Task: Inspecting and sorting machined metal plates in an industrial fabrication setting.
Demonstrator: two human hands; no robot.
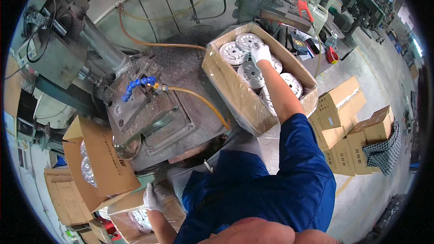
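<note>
My right hand [261,53], in a white glove, reaches into a plastic-lined cardboard box [217,77]. Its fingers are closed at the near edge of a round silver metal disc [248,41] with slots and a centre hole. More such discs are stacked in the box, among them one disc [251,74] just below the hand. At the lower left, my gloved left hand [152,199] hangs beside a cardboard box [124,219] with plastic-wrapped shiny parts. Its fingers look stretched out, and I see nothing in them.
A machine table [181,63] carries a metal fixture [135,95], a blue segmented coolant hose [138,85] and an orange hose [199,97]. An open carton [108,162] of shiny discs stands left. Cartons [343,108] sit on the right floor; a red air gun [305,9] is at the back.
</note>
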